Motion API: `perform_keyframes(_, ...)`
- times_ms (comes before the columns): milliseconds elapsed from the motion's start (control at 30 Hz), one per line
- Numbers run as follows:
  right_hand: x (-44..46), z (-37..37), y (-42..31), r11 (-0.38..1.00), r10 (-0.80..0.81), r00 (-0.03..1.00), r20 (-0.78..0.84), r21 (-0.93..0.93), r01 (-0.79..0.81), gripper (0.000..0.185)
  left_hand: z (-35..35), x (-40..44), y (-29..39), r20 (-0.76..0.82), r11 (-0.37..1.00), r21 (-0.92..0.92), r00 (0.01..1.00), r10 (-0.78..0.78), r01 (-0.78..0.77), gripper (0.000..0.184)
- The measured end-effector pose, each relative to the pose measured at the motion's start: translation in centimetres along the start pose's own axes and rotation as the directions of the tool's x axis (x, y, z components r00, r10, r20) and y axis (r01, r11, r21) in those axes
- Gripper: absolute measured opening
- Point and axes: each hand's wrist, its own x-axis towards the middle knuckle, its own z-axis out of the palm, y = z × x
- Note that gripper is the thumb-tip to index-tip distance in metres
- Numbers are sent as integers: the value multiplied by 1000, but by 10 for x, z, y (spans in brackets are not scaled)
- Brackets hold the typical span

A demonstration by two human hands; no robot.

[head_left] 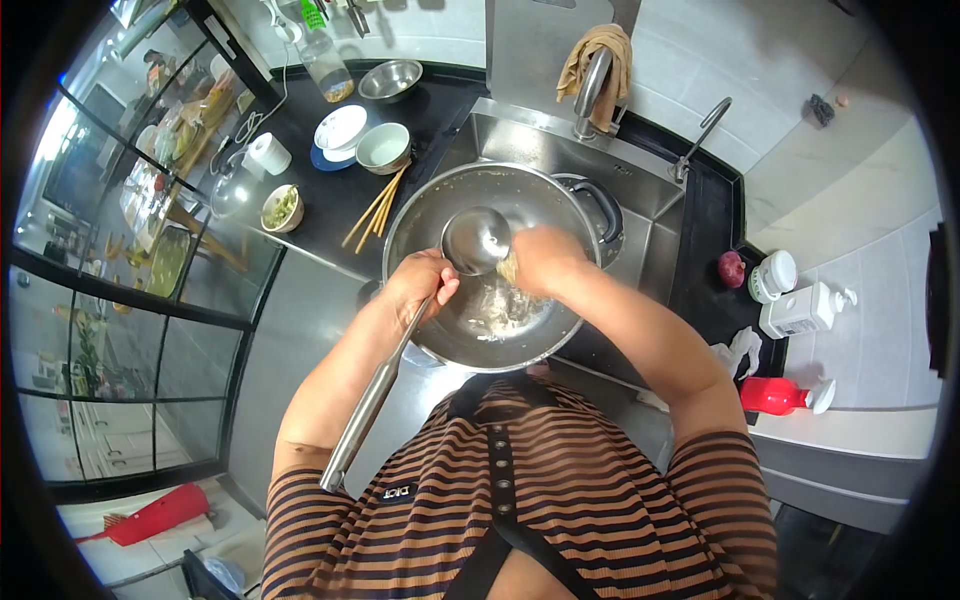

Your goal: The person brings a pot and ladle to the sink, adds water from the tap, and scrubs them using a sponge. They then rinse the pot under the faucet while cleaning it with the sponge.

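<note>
Ladle (476, 240), metal, long-handled: gripped in the left hand (418, 283), which is closed around the handle just below the bowl; the bowl is held over the interior of a wide metal wok (425, 215), and the handle's end is directed back toward the striped shirt (570, 450). Right hand (545, 262): lowered into the wok beside the ladle bowl, curled over a pale fibrous piece (508, 268), mostly hidden. Whitish wet patches (500, 308) are seen on the wok floor beneath. The wok is placed partly over a steel sink (655, 190); a black loop handle (607, 212) is seen at its right side. A tan cloth (600, 60) is draped over the faucet.

Dark surface (300, 130), left: metal bowl (390, 82); glass jar (326, 68); white dish (341, 127), set over a blue plate (325, 160); pale green bowl (384, 150), with wooden chopsticks (378, 210) laid just beside it; small bowl (283, 212) containing green pieces; white paper roll (268, 153).

Right side: red onion (731, 268); white jar (772, 277); white pump bottle (798, 311); red pump bottle (772, 396), tipped in appearance by the wide lens.
</note>
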Motion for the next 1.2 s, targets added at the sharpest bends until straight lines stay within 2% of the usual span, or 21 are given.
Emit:
perform_keyframes(33,0,-2,0,1000,6,998,-60,26,-4,19,2,-2,-1,-2,1000,18,1000,23,-23,15)
perform_keyframes(100,8,8,-2,997,-33,953,-302,56,53,18,11,-6,-3,-3,995,64,997,71,-70,18)
perform_keyframes(167,17,19,-9,992,-78,857,-510,50,120,18,22,-10,-6,9,991,82,995,104,-105,23)
perform_keyframes(200,19,21,-13,990,-124,814,-568,-17,139,19,26,-12,-6,16,989,89,993,120,-121,25)
perform_keyframes(267,14,21,-12,996,-83,978,-193,-44,75,21,28,-13,-2,-10,981,112,987,163,-161,30)
perform_keyframes(300,11,20,-14,996,-52,999,11,-68,53,21,30,-14,3,-25,976,121,982,187,-183,32)
perform_keyframes(333,7,22,-12,999,-2,993,120,-39,6,22,28,-18,12,19,977,86,981,194,-195,33)
perform_keyframes(367,4,22,-8,999,23,990,138,-45,-17,22,32,-23,17,-125,976,41,968,218,-215,31)
perform_keyframes(433,-2,19,1,996,76,982,173,-59,-67,23,19,-23,33,-5,973,-11,973,230,-230,31)
perform_keyframes(467,-1,17,8,997,63,988,140,-42,-57,23,16,-27,35,-24,972,-81,975,220,-221,26)
perform_keyframes(567,-8,-7,8,991,123,992,2,49,-123,24,7,-25,37,-12,984,-119,991,134,-134,17)
perform_keyframes(600,-8,-9,11,992,85,993,-85,96,-77,23,3,-22,35,-15,988,-105,993,117,-117,16)
perform_keyframes(633,-5,-6,14,994,45,970,-238,104,-20,20,1,-20,31,-7,985,-133,994,105,-105,16)
perform_keyframes(700,-1,-2,15,992,-31,851,-525,91,93,16,0,-17,25,10,979,-191,997,82,-79,17)
perform_keyframes(800,-3,-10,-5,974,-83,781,-619,117,196,14,9,-19,20,62,988,-135,995,81,-72,20)
perform_keyframes(900,24,13,-7,982,-119,699,-705,19,186,12,23,-24,15,59,989,-84,990,129,-123,19)
perform_keyframes(933,28,20,-9,984,-153,680,-717,-48,171,10,25,-24,12,40,985,-55,985,167,-165,20)
perform_keyframes(1033,31,34,-19,992,-61,765,-642,43,115,13,30,-22,4,-5,964,26,964,266,-266,20)
perform_keyframes(1133,29,34,-23,914,97,870,-484,389,115,14,31,-24,1,-25,962,21,962,271,-271,17)
perform_keyframes(1167,29,33,-23,855,124,906,-404,507,110,14,29,-24,1,-31,963,20,963,268,-268,17)
perform_keyframes(1200,32,35,-19,799,77,932,-353,582,155,19,28,-24,2,-37,964,18,963,267,-266,16)
